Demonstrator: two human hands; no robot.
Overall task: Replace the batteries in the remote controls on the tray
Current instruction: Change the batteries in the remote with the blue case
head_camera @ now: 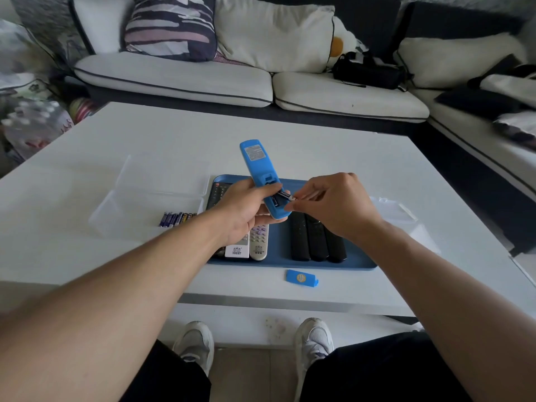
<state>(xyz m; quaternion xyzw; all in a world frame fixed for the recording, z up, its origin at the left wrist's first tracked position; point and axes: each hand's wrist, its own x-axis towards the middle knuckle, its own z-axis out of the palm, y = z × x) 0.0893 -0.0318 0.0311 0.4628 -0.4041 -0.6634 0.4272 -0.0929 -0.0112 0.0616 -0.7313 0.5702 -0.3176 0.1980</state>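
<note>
Both hands are raised over the blue tray [359, 264]: a blue remote control [259, 172], back up with its compartment open, is gripped by the left hand [246, 211], while a battery [285, 195] at that compartment is pinched by the right hand [333, 207]. Its detached blue cover [301, 277] is laid on the white table [174, 140] just before the tray, where other remotes [316, 242] are lined up; spare batteries [176, 219] are seen to the left.
</note>
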